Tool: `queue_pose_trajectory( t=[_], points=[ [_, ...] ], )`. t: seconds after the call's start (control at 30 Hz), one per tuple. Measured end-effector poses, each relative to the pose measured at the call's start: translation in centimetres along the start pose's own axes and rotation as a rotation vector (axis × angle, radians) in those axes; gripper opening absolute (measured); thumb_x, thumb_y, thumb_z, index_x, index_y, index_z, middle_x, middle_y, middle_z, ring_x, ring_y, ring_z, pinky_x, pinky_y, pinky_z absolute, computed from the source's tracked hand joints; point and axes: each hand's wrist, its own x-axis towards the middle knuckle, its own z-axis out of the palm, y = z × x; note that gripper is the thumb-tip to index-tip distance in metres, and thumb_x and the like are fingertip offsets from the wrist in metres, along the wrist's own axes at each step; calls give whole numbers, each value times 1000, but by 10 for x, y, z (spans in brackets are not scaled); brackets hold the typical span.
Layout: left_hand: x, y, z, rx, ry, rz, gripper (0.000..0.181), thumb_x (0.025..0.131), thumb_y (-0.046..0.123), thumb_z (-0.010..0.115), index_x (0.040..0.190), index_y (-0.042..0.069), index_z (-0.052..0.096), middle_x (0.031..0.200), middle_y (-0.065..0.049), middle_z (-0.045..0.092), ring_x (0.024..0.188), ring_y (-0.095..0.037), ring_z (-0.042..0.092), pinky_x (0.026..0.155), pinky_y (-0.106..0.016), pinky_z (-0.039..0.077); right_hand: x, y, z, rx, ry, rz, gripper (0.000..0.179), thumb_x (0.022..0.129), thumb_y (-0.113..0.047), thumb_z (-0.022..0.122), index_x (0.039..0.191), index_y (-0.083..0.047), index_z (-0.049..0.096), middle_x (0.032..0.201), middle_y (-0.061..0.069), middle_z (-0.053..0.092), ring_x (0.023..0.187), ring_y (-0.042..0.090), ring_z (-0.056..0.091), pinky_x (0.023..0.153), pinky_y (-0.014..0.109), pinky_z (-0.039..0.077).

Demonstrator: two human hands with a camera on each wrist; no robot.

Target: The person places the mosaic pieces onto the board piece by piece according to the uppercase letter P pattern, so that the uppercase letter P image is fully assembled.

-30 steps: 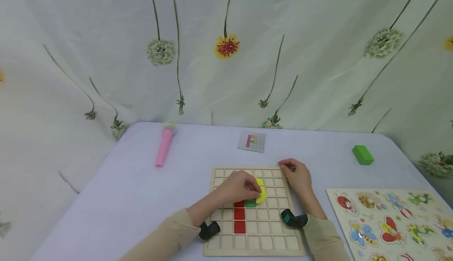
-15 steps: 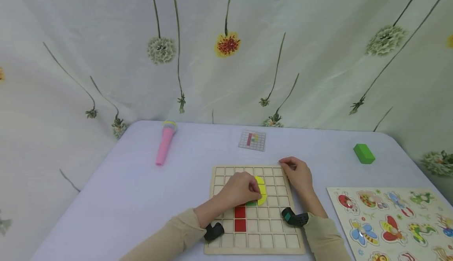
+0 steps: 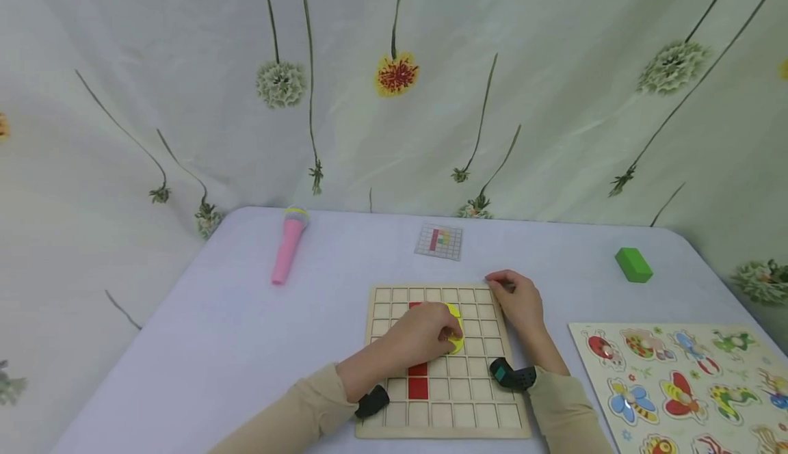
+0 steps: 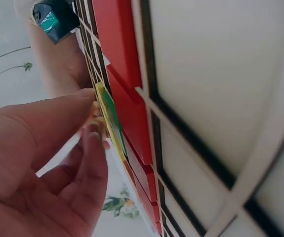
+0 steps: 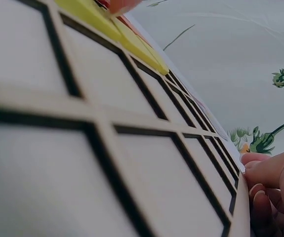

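Observation:
A wooden grid board (image 3: pixel 443 432) lies on the table with coloured tiles in it. My left hand (image 3: pixel 425 331) is over its middle, thumb and fingers bent together on a yellow tile (image 3: pixel 457 348) at the low end of a yellow column. Its fingertips hide part of that column. Red tiles (image 3: pixel 418 388) form a column left of it, partly covered by the hand. In the left wrist view a green tile (image 4: pixel 113 113) shows between yellow and red. My right hand (image 3: pixel 519 303) pinches the board's far right corner between thumb and fingers, also seen in the right wrist view.
Behind the board lies a small card (image 3: pixel 439 242) printed with a coloured grid pattern. A pink toy microphone (image 3: pixel 288 249) is at the back left, a green block (image 3: pixel 633 264) at the back right. An insect puzzle board (image 3: pixel 677 379) lies near the right arm.
My left hand has shifted slightly, its fingers curling more over the low yellow tile; the far end of the red column shows again. The right hand stays at the board's corner.

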Motion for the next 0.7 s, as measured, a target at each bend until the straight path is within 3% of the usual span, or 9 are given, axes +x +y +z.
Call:
queue_pose_trajectory(
  t=[0.2,0.4,0.53,0.7],
  points=[
    [1,-2,-1,-10,3,24,10,80,5,72,74,13,70,67,13,55,65,-4,48,60,-15,41,0,0,0,-6,3,3,11,90,-10,62,95,-2,69,90,11,63,71,21,54,60,29,41],
    [2,-6,-3,-46,-8,-13,14,79,7,74,93,10,72,73,11,54,66,-3,48,62,-17,41,0,-4,-1,-10,-6,9,11,90,-9,62,95,-3,69,91,11,63,73,22,54,62,30,41],
    [1,-9,-3,-43,-20,-26,15,80,9,74,95,11,73,74,11,53,65,-4,48,61,-18,41,-1,-4,-1,-12,-4,9,12,89,-9,62,96,-2,68,91,11,63,73,22,54,62,30,41],
    [-7,-21,-14,-109,31,-53,21,85,13,70,106,9,70,80,9,55,72,-7,50,65,-21,44,-1,-2,-2,-4,-1,6,12,90,-10,62,95,-2,68,91,12,63,73,22,54,61,30,41]
  ],
)
